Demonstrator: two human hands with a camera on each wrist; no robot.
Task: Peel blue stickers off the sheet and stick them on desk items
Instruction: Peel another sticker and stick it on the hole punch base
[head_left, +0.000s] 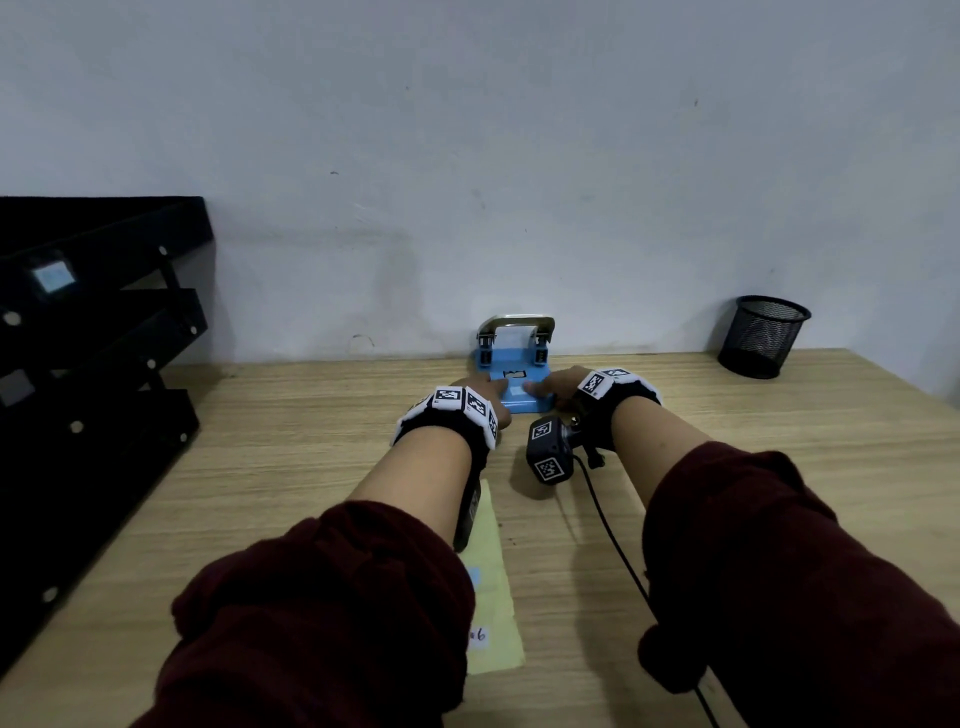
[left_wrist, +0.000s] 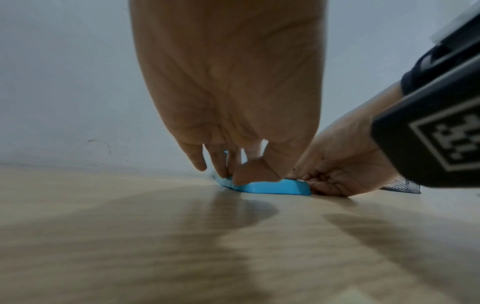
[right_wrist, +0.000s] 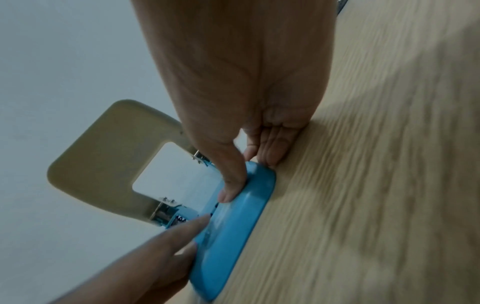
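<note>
1. At the bottom of the head view, two dark red sleeves (head_left: 322, 613) fill the lower frame, the forearms reaching up toward the centre.
2. Between the arms, low and just left of centre, a pale yellow sticker sheet (head_left: 493, 597) lies flat on the wooden desk (head_left: 291, 452); the left forearm covers part of it. A small blue sticker (head_left: 474, 577) shows at the sheet's left edge.
3. A black cable (head_left: 618, 551) trails down the desk from the black camera block under the right wrist.
4. In the centre of the frame both hands meet at a blue hole punch (head_left: 514, 374).
5. The left hand (head_left: 480, 389) lies on the left part of the punch's base with fingers stretched forward, the index fingertip pressing on the base; it grasps nothing.
6. The right hand (head_left: 558, 387) clasps the base's right end: the thumb presses on top and the other fingers curl against its side edge.
7. A pale rectangular patch (head_left: 517, 391) on the base lies between the two fingertips; whether it is a sticker cannot be told.
8. The punch's cream handle (head_left: 517, 321) stands raised by the wall.
9. At far right stands a black mesh pen cup (head_left: 761, 336); at left, a black tiered tray rack (head_left: 93, 332) bearing a blue label (head_left: 51, 276).
</note>
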